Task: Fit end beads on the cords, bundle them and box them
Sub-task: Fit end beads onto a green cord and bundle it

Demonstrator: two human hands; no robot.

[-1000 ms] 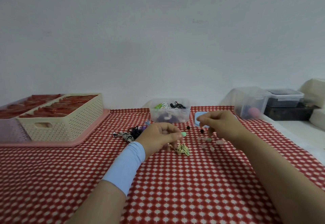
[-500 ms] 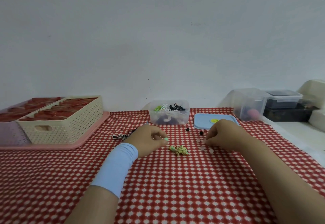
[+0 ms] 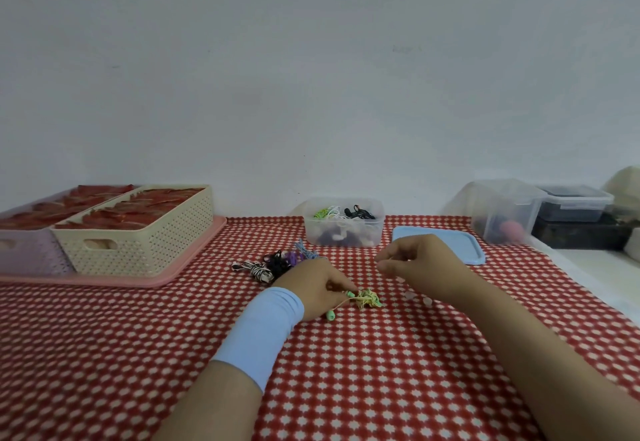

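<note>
A yellow-green cord (image 3: 370,299) lies crumpled on the red checked cloth, with one green end bead (image 3: 351,294) at my left fingertips and another green bead (image 3: 330,316) below my palm. My left hand (image 3: 313,286), in a pale blue wrist sleeve, pinches the cord's strand beside the upper bead. My right hand (image 3: 424,267) hovers just right of the cord with its fingers curled and tips together; nothing shows between them. Two pale loose beads (image 3: 419,298) lie under it. A clear box (image 3: 344,232) behind holds bundled cords.
A blue lid (image 3: 450,245) lies right of the clear box. Several loose cords (image 3: 275,263) are piled behind my left hand. A cream basket (image 3: 138,232) on a pink tray stands at the left. Clear and dark containers (image 3: 512,212) stand at the far right.
My left hand dropped to the cloth and shifted left along the cord. My right hand went down to the loose beads, then lifted again with curled fingers.
</note>
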